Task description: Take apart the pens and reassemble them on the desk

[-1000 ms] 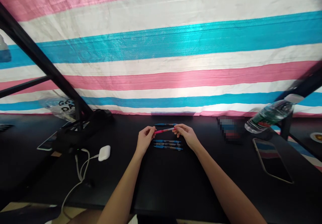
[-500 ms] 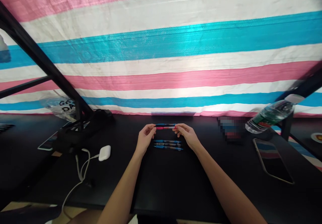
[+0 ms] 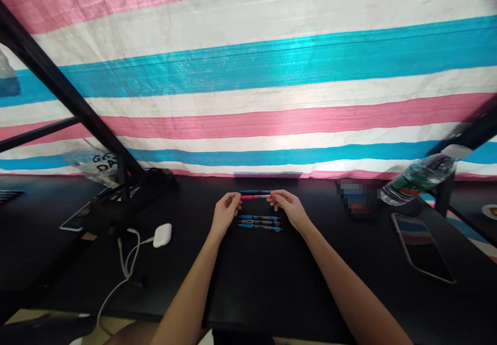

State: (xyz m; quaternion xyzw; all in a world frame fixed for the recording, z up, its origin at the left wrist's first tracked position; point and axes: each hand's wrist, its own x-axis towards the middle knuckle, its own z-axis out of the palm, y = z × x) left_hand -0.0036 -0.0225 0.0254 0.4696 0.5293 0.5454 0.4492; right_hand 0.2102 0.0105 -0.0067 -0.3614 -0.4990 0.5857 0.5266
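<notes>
A pink pen [image 3: 256, 196] lies crosswise between my two hands. My left hand [image 3: 226, 210] pinches its left end and my right hand [image 3: 289, 208] pinches its right end. Just beyond it, a blue pen [image 3: 256, 192] runs parallel on the black table. Closer to me are three more pens in a row: a blue pen [image 3: 259, 218], a dark grey pen [image 3: 259, 222] and another blue pen [image 3: 260, 227]. Fingertips cover both tips of the pink pen.
To the left lie a white earphone case [image 3: 162, 235], its white cable [image 3: 126, 265] and a tablet-like device [image 3: 76, 219]. On the right are a phone [image 3: 422, 248] and a tilted water bottle [image 3: 423, 177]. A striped tarp [image 3: 272, 128] hangs behind the black table [image 3: 248, 283].
Both hands keep their pinch on the pink pen, which has shifted very slightly towards me from the blue pen behind it. The other pens stay put.
</notes>
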